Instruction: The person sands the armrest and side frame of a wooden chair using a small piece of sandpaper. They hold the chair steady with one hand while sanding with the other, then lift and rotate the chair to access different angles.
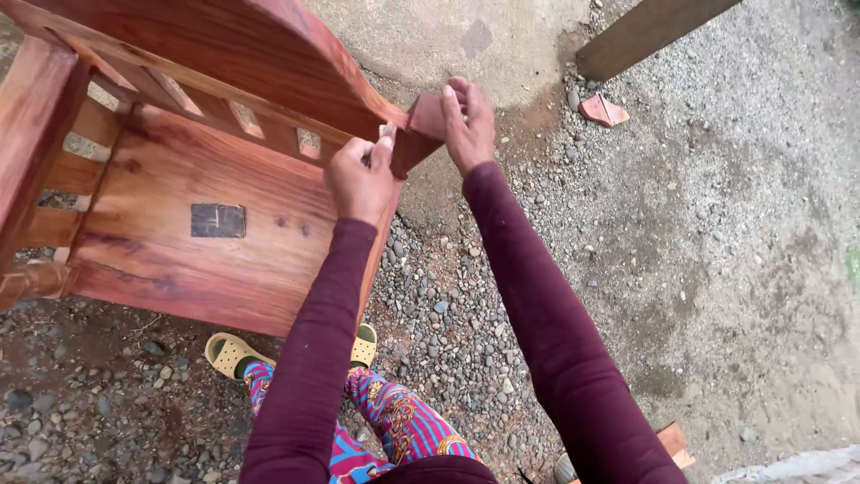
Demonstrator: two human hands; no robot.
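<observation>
Reddish wooden chair (206,193), seen from above, standing on gravel ground (466,323). Both hands work at its right rear corner, where the curved backrest top rail (269,63) runs down to meet the arm or side rail end (421,134).

Left hand (358,179): fingers (381,148) curled shut and pinched together at the corner, pressing something small and pale against the wood. It looks like a scrap of abrasive paper or cloth, but it is too small to tell. The thumb side faces the seat.

Right hand (466,125): fingers closed over the far side of the same corner, gripping the protruding rail end from the outside. The palm is turned toward the left hand.

Key relation: the corner sits between the two hands, directly ahead of both sets of fingertips. The left hand is on the seat side, the right on the outer side. Both touch the wood, so neither is nearer. The rail's long axis runs from upper left down to the right, ending at the hands.

Outward: the seat board (179,260) has a dark square patch (218,220) near its middle. Slats (224,112) of the back show beneath the top rail.

Below: yellow sandals (235,352), patterned trousers (394,417), dark maroon sleeves (537,305).

Beyond the chair: a timber beam (645,31) at top right, a small reddish wood offcut (602,109) on the gravel, and pale concrete (430,36) past the backrest.
</observation>
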